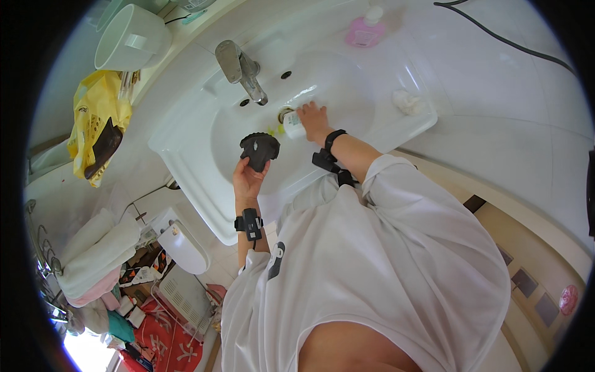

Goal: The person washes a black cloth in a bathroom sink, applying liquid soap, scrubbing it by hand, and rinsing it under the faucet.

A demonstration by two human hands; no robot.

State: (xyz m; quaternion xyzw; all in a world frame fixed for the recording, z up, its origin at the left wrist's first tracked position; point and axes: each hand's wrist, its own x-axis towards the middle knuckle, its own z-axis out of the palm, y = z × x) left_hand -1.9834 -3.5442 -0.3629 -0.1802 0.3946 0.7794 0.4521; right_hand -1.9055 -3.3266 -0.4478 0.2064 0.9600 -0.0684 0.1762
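Note:
In my left hand (251,177) is a dark grey-brown piece with a scalloped edge (260,150), gripped from below with a small whitish spot on its face. I cannot tell its exact kind. It is held over the left part of the white washbasin (223,204). My right hand (314,121) is at a white bottle (292,128) with faint green print, down in the bowl beside the drain (285,113). Its fingers curve over the bottle's far side. Bright yellow-green spots (276,130) show just left of the bottle.
A chrome faucet (238,65) rises at the basin's back. A pink pump bottle (364,32) and a crumpled white lump (406,102) are on the right rim. On the left are a white pitcher (134,40), a yellow bag (99,111) and a toilet (181,245).

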